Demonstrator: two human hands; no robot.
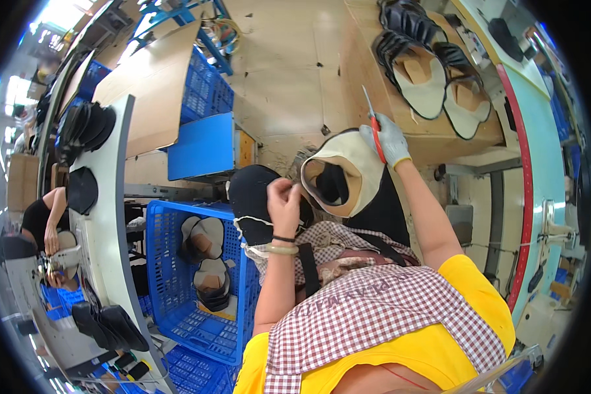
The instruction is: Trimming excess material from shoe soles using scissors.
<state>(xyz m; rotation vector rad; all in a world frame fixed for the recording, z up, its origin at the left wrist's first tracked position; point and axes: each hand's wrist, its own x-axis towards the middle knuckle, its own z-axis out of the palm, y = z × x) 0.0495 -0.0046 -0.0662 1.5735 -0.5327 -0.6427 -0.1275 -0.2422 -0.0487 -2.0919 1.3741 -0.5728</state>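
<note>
A cream shoe upper with a tan lining and a dark inside rests over my lap. My right hand, in a grey glove, is closed around red-handled scissors. Their blade points away from me, and the glove touches the far right edge of the shoe upper. My left hand is bare, its fingers pinched together beside the upper's left edge. Whether a thread or anything else is between those fingertips is too small to tell. Below that hand, a black cloth piece with a pale edge covers my leg.
At my left stands a blue plastic crate with several shoe uppers inside. More uppers lie on a cardboard-covered surface at the far right. A long table with black pieces runs along the left, where another person works at a machine.
</note>
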